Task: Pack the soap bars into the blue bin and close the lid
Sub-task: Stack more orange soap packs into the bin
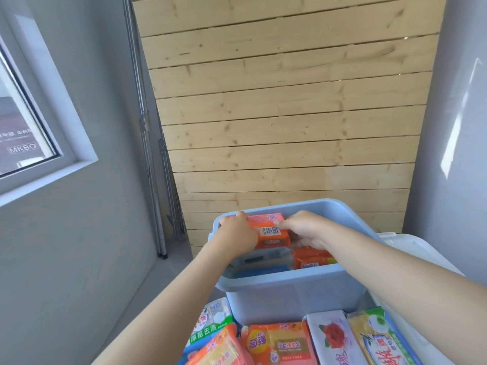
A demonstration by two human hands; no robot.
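The blue bin (292, 296) stands open in front of me with several wrapped soap bars inside. Both hands reach into its far end. My left hand (237, 233) and my right hand (303, 227) grip the two ends of an orange soap pack (271, 233) with a barcode label, held above the other bars. More orange bars (311, 258) and a blue-and-clear pack (263, 262) lie below it. Loose bars wait in front of the bin: an orange pack (279, 343), a white rose-printed bar (334, 338), a yellow-green bar (379, 338) and a green-white bar (210, 322).
The white lid (411, 248) lies to the right of the bin. A wooden plank wall stands close behind the bin. A grey wall with a window is at the left, and folded metal poles (158, 206) lean in the corner.
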